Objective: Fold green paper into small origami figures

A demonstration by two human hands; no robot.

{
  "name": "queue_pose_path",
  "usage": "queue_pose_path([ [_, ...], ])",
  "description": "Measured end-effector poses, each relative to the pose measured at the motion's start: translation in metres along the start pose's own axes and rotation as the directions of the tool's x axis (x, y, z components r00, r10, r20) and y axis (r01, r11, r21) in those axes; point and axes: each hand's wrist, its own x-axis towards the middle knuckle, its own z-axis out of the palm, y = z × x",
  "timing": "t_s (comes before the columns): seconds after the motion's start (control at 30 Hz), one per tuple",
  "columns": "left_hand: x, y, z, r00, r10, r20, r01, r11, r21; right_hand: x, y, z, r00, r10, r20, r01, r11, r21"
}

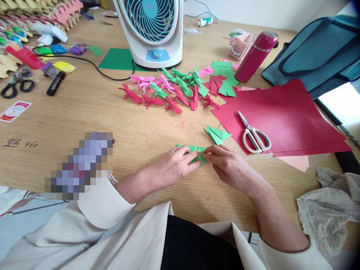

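A small piece of folded green paper (194, 149) lies on the table before me, partly hidden by my fingers. My left hand (177, 161) holds its left and middle part down, the fingers slightly parted over it. At its right end, the fingertips of my right hand (227, 163) are pinched together on the paper. Just beyond my right hand rests another folded green paper piece (218, 135), pointed in shape. White-handled scissors (255, 138) lie to its right on large red paper sheets (281, 112).
Several folded red (152, 101), pink and green paper figures lie below a white fan (157, 52). Behind the red sheets stand a red flask (255, 56) and a blue bag (306, 52). A blurred-out object (81, 165) is at left; black-handled scissors (18, 84) lie farther back.
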Motion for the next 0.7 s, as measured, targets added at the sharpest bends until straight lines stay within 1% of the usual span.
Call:
queue_pose_path([
  [0.13,0.0011,0.0005,-0.0006,1.0,0.0,0.006,0.0,1.0,0.0,0.0002,0.0004,0.0001,1.0,-0.015,-0.005,0.015,1.0,0.002],
  [0.33,0.0034,0.0022,0.0017,0.999,-0.042,-0.008,0.042,0.999,-0.013,0.0012,-0.0014,-0.0009,1.0,0.005,0.005,-0.005,1.0,0.002],
  [0.43,0.0026,0.0017,0.0025,0.999,-0.035,-0.013,0.035,0.999,-0.024,0.0011,-0.0012,-0.0006,1.0,0.004,0.003,-0.004,1.0,0.007],
  [0.6,-0.0002,-0.0007,-0.0001,1.0,-0.012,0.004,0.013,0.997,-0.078,-0.0007,0.0002,-0.0005,1.0,0.007,0.001,-0.007,1.0,0.024],
  [0.7,-0.0014,-0.002,-0.0036,0.999,-0.008,0.042,0.013,0.993,-0.118,-0.0012,0.0003,-0.0009,1.0,0.015,0.009,-0.015,0.999,0.028],
])
